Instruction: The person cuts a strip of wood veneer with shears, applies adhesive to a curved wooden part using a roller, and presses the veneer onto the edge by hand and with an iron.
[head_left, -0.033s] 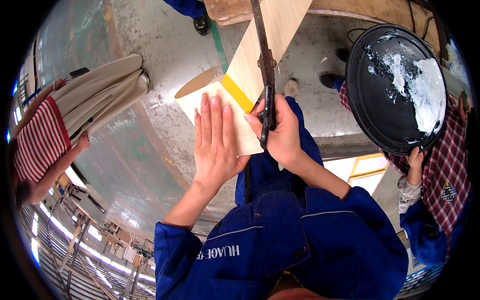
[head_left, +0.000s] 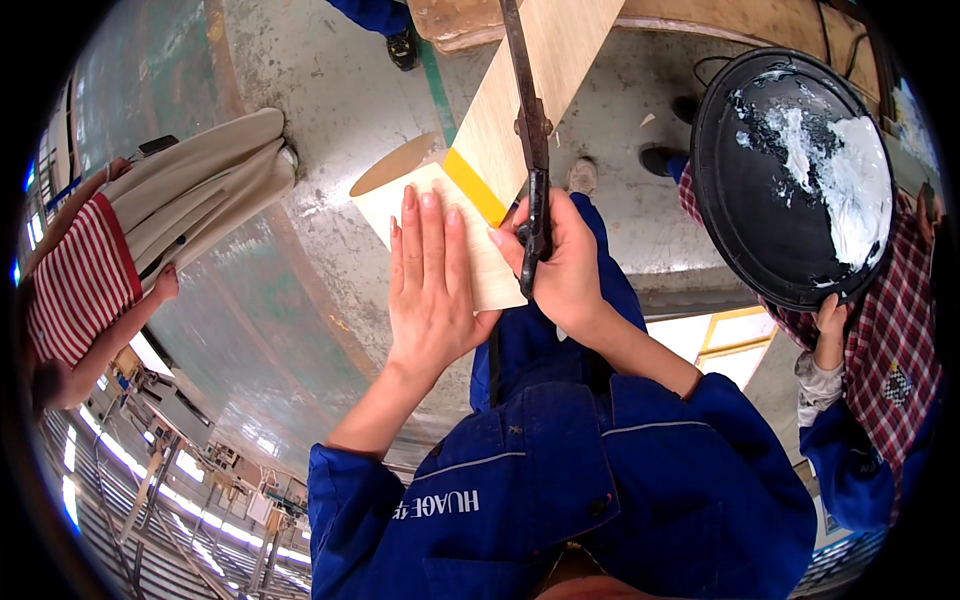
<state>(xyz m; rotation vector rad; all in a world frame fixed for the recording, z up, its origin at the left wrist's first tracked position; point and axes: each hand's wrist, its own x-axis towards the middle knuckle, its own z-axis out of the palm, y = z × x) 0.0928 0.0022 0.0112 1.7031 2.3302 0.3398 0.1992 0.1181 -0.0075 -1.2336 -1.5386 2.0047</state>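
A pale wood-grain sheet stretches from the top toward me, with a yellow band across it. Its near part lies under my left hand, whose fingers are straight and flat on the surface. The thumb sits at that part's near edge. My right hand is closed round the handles of dark metal scissors, which look worn. Their long blades point away from me and overlap the sheet's right side in the view. A brownish curved piece shows beyond my left fingertips.
On the right, a co-worker in a checked shirt holds a round black tray smeared with white paste. A person in striped top stands at the left. A wooden bench edges the top, near another person's shoe.
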